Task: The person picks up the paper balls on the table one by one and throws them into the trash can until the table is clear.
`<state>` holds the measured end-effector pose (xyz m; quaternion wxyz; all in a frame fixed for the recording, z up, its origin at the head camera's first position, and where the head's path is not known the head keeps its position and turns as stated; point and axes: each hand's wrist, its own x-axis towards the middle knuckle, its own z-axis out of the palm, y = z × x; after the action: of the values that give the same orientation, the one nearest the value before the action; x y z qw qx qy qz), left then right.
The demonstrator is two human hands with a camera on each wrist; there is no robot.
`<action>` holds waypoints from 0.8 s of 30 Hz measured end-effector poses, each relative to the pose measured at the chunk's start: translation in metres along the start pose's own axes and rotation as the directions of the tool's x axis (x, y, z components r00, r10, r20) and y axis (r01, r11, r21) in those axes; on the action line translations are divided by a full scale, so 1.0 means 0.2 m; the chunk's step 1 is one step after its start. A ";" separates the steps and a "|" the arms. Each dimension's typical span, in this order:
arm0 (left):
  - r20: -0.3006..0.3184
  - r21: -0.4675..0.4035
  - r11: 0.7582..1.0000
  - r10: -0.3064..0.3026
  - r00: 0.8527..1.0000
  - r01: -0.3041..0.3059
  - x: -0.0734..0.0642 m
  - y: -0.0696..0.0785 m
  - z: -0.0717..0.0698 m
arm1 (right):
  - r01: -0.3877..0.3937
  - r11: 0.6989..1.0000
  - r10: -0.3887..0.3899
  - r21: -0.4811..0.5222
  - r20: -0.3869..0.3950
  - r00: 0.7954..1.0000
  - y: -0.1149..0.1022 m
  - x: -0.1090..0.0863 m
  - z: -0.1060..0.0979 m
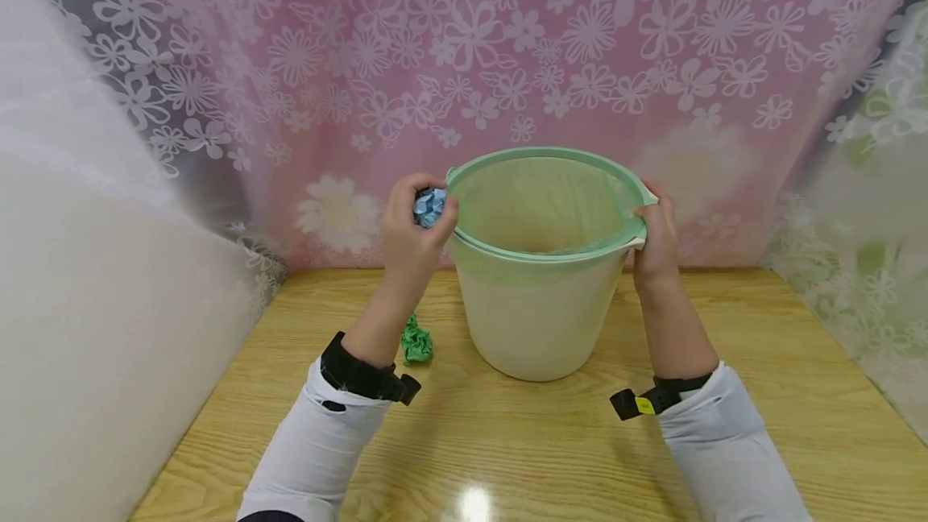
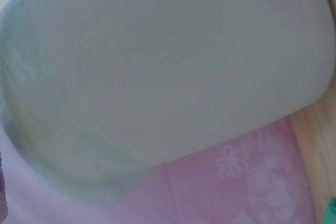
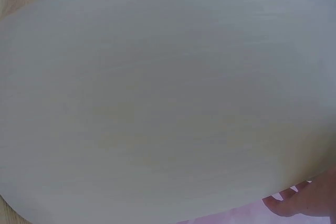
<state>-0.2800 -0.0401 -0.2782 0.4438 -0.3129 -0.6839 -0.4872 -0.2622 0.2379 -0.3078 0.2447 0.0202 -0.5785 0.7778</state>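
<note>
A pale trash bin (image 1: 536,312) with a green rim and a thin greenish bag inside stands on the table. At the left side of its rim, my left hand (image 1: 409,228) holds a crumpled blue paper ball (image 1: 429,208) between thumb and fingers. My right hand (image 1: 658,240) grips the rim on the opposite side, thumb on top. The bin's wall (image 2: 168,77) fills most of the left wrist view, with only a sliver of hand at the left edge. In the right wrist view, the fingers (image 3: 307,198) show beside the bin at lower right.
A crumpled green paper piece (image 1: 416,345) lies on the wooden table (image 1: 522,441), left of the bin and partly behind my left forearm. Behind the table hangs a pink flowered curtain (image 1: 471,47). A white surface (image 1: 109,264) borders the left side.
</note>
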 end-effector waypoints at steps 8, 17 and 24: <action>0.225 0.042 0.995 -0.103 0.969 0.096 0.10 0.06 0.06 | -0.001 1.000 0.001 -0.007 0.006 1.000 0.00 0.00 0.00; 0.446 0.165 0.973 -0.222 0.867 0.164 0.13 0.09 0.10 | 0.006 1.000 -0.006 0.001 -0.009 1.000 0.00 0.00 0.00; 0.506 0.222 0.967 -0.225 0.833 0.126 0.15 0.10 0.12 | 0.002 1.000 -0.002 0.007 0.004 1.000 0.00 0.00 0.01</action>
<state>-0.2826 -0.0106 -0.2456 0.2189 -0.3288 -0.8460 -0.3581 -0.2619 0.2363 -0.3069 0.2443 0.0234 -0.5762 0.7796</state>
